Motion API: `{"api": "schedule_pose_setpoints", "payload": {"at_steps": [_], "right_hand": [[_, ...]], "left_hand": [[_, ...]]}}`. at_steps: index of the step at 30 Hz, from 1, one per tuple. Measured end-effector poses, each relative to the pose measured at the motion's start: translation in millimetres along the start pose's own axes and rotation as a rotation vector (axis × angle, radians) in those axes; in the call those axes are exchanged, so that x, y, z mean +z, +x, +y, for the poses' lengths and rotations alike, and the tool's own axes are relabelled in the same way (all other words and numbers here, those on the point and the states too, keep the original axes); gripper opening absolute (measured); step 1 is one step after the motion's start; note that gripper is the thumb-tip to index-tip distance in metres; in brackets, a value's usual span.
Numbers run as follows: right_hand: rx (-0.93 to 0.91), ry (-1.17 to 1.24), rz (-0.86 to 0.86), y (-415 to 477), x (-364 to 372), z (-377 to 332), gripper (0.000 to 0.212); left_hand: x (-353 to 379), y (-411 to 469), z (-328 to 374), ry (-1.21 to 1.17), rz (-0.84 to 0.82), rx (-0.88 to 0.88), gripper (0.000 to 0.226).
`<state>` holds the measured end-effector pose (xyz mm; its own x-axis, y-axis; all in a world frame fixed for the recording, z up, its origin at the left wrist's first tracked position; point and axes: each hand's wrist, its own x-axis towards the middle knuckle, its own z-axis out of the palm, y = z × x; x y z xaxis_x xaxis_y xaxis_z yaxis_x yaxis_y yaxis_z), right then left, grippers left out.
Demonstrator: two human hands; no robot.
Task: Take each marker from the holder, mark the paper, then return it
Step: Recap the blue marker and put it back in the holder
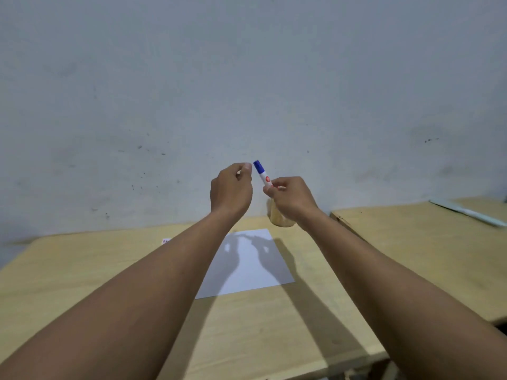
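Note:
A white marker with a blue cap (262, 173) is held up in the air, cap end tilted up and to the left. My right hand (290, 200) grips its lower barrel. My left hand (231, 189) is raised just left of the cap, fingers curled with thumb and forefinger close together, not touching the cap. Below both hands a blank white sheet of paper (247, 263) lies on the wooden table (82, 270). The pale wooden holder (279, 218) stands behind the paper, mostly hidden by my right hand.
A second wooden table (411, 242) adjoins on the right, with a long pale blue object (466, 212) lying at its far edge. A small white label (166, 240) lies left of the paper. A grey wall rises directly behind the tables.

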<state>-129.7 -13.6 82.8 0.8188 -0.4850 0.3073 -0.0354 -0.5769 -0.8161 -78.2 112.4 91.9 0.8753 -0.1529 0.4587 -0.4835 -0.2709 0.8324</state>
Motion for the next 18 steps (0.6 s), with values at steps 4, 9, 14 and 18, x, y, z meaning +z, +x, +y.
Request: {"api": "schedule_pose_setpoints", "payload": {"at_steps": [4,9,14,18], "right_hand": [[0.019,-0.036,0.041,33,-15,16,0.026],[0.002,-0.103,0.087,78,-31,37,0.030],[0.000,-0.138,0.116,114,-32,57,0.023],[0.035,-0.113,0.089,127,-25,77,0.019]], "left_hand": [[36,10,-25,0.027,-0.067,-0.089,0.031],[86,27,-60,0.001,-0.221,-0.183,0.069],[130,50,-79,0.028,-0.326,-0.231,0.093],[155,54,-93,0.062,-0.350,-0.214,0.079]]}}
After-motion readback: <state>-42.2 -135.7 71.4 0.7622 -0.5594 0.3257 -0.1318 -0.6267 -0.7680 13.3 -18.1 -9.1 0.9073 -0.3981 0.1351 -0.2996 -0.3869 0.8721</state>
